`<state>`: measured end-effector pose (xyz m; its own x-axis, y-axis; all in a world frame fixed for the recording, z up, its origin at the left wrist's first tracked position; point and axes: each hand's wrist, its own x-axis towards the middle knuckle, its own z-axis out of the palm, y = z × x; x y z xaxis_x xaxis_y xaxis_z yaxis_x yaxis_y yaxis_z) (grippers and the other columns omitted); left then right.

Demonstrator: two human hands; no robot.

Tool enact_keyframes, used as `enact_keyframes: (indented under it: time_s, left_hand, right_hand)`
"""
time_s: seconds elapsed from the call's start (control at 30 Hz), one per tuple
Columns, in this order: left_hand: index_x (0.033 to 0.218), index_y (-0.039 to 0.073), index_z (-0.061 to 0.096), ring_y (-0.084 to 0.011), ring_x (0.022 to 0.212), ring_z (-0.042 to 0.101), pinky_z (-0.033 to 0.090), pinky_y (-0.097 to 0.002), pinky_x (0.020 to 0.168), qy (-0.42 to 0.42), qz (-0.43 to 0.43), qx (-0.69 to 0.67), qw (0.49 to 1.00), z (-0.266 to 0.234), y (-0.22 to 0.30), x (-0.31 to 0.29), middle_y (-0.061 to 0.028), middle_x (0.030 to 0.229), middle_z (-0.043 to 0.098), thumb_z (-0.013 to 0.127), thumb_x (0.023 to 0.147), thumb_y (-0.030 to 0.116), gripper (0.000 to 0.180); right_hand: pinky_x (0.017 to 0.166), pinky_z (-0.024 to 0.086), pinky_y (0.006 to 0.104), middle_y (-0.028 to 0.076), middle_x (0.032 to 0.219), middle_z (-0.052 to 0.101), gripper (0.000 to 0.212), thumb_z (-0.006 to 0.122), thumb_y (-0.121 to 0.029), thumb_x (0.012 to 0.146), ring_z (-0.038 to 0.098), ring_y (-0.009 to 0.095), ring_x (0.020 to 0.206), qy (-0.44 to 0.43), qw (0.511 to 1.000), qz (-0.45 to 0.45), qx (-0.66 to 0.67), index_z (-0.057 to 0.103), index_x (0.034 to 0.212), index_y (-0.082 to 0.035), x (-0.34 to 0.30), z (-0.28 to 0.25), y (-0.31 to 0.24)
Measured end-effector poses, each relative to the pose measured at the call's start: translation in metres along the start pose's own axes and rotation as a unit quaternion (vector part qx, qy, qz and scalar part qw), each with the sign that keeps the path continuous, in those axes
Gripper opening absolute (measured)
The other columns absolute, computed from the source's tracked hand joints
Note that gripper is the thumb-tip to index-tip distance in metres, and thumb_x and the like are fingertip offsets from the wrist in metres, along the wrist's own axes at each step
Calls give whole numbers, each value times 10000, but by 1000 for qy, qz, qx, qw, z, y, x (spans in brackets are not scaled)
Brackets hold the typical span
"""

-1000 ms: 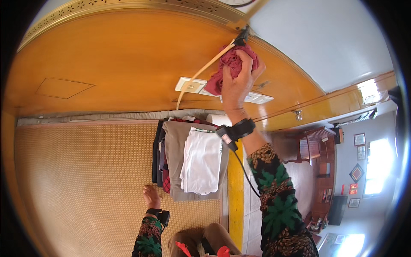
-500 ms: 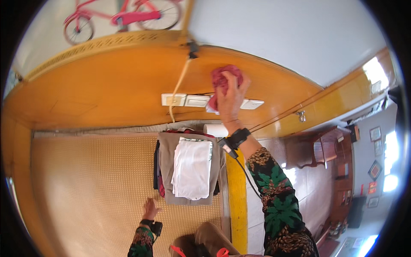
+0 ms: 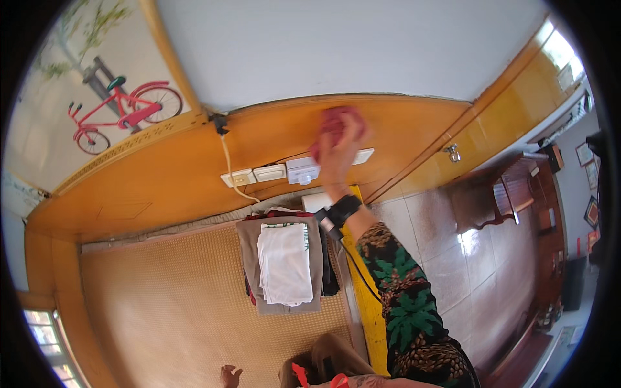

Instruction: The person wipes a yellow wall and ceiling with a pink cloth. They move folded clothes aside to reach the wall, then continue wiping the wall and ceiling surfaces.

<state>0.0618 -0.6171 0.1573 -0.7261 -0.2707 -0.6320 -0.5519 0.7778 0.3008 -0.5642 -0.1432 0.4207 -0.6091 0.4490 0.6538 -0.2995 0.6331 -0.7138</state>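
Note:
My right hand (image 3: pixel 337 155) is closed on a crumpled dark red cloth (image 3: pixel 334 123), pressed against the orange wooden panel (image 3: pixel 278 123) just above a row of white switches and sockets; hand and cloth are slightly blurred. A white plug-in device (image 3: pixel 303 171) sits in that row, beside my wrist. Low in the picture, my left hand (image 3: pixel 230 376) is empty with its fingers apart, over the woven mat and partly cut off by the lower edge. Between my hands lies a stack of folded clothes, a white garment (image 3: pixel 286 265) topmost on a grey-brown one (image 3: pixel 250 229).
A white roll (image 3: pixel 316 202) stands behind the clothes. The woven mat (image 3: pixel 155 291) ends at a yellow edge (image 3: pixel 372 310), with tiled floor (image 3: pixel 446 284) beyond. A pale cord (image 3: pixel 229 161) hangs down the panel. A wooden chair (image 3: pixel 504 194) stands at right.
The view has turned, so the panel and bicycle picture sit differently. My right hand and cloth have shifted along the panel, uncovering the plug-in device. My left hand is now lower in the picture.

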Motion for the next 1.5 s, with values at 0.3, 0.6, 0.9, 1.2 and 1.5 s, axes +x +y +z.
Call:
enact_keyframes:
  time_s: [0.3,0.6,0.9,1.2,1.5]
  left_hand:
    - [1084,101,692,-335,1119,614,494,-472,956,15,-39,34,999,-45,-18,-42,-159,1157,661,766,867,415,389]
    - [962,64,690,-340,991,651,517,-479,862,36,32,33,998,-50,61,13,-149,972,689,797,847,343,320]
    - [928,93,708,-286,934,688,550,-428,840,17,101,42,994,-62,94,4,-118,952,712,803,850,283,227]
    - [935,102,740,-277,964,695,553,-421,867,-15,80,52,995,-85,80,7,-110,963,733,784,852,295,214]
    - [953,92,723,-278,952,687,550,-426,869,-37,9,102,994,-67,72,-23,-99,947,719,743,899,296,212]
  right_hand:
    - [959,482,471,222,1312,463,467,641,-2,847,541,380,1115,199,977,73,-24,539,1302,-29,93,-74,86]
    - [1131,346,455,204,1347,494,488,637,10,793,419,393,1291,11,994,100,45,555,1272,-42,38,-51,56]
    - [973,449,481,269,1276,431,517,649,-19,861,532,428,1096,252,949,184,-47,477,1349,-7,105,-110,208]
    - [1026,421,478,264,1255,457,501,621,-36,853,487,408,1181,86,966,241,26,475,1330,11,-9,-70,233]
    - [1018,426,511,326,1290,438,492,651,-84,858,499,477,1155,111,951,270,-101,464,1304,7,0,-63,212]
